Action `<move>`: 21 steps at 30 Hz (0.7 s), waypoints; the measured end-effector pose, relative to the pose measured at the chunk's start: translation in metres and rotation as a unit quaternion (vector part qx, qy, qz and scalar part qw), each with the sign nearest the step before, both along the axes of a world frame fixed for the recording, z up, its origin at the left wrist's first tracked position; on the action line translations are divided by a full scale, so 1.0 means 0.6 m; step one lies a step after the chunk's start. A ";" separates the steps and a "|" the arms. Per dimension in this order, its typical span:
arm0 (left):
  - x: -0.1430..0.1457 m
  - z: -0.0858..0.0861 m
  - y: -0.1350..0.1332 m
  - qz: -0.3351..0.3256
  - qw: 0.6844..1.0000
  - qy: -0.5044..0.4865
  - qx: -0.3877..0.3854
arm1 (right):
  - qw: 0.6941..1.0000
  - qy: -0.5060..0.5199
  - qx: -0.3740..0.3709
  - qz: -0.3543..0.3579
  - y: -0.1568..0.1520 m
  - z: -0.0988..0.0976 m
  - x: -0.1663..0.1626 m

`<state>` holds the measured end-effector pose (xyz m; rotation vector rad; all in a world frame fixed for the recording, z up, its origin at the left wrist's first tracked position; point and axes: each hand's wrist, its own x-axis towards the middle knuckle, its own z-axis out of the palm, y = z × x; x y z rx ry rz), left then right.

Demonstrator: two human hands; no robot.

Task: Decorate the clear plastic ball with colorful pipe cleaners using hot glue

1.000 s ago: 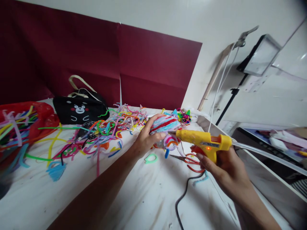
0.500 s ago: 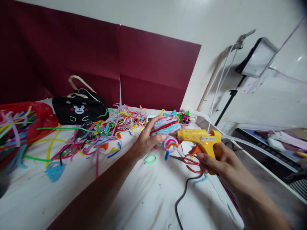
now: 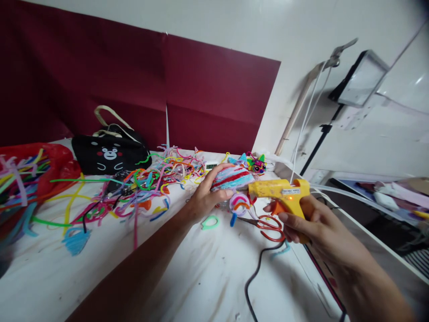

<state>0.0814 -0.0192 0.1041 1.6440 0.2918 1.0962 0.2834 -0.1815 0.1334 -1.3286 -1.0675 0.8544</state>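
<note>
My left hand (image 3: 209, 194) is closed around a rounded pipe-cleaner piece (image 3: 233, 176) striped in light blue, red and pink. My right hand (image 3: 308, 221) grips a yellow hot glue gun (image 3: 279, 191), its small light glowing orange and its nozzle pointing left at the lower edge of the striped piece. Whether the tip touches it I cannot tell. Below the nozzle lies a pink, white and orange pipe-cleaner spiral (image 3: 239, 203). Red-handled scissors (image 3: 270, 228) rest on the table under the glue gun. A mint-green loop (image 3: 209, 222) lies nearer me.
Tangled pipe cleaners (image 3: 174, 167) spread over the table's left and back. A black bear-face bag (image 3: 109, 154) and a red plastic bag (image 3: 63, 163) stand behind them. A black cord (image 3: 256, 273) crosses the front. A small colourful figure (image 3: 258, 165) sits at the back.
The glue gun has shifted very slightly, and my right hand with it, showing more of the scissors' handles. My left hand holds the striped piece in nearly the same place.
</note>
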 end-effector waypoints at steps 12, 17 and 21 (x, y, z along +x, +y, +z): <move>0.001 -0.001 0.000 -0.017 1.000 0.003 -0.017 | 1.000 -0.003 0.001 -0.025 0.002 -0.007 0.016; 0.002 -0.010 0.004 -0.029 0.999 0.000 -0.029 | 1.000 -0.017 0.000 -0.026 0.003 -0.010 0.018; 0.003 -0.011 0.004 -0.039 0.998 -0.005 -0.041 | 0.999 -0.038 0.005 -0.024 0.004 -0.006 0.019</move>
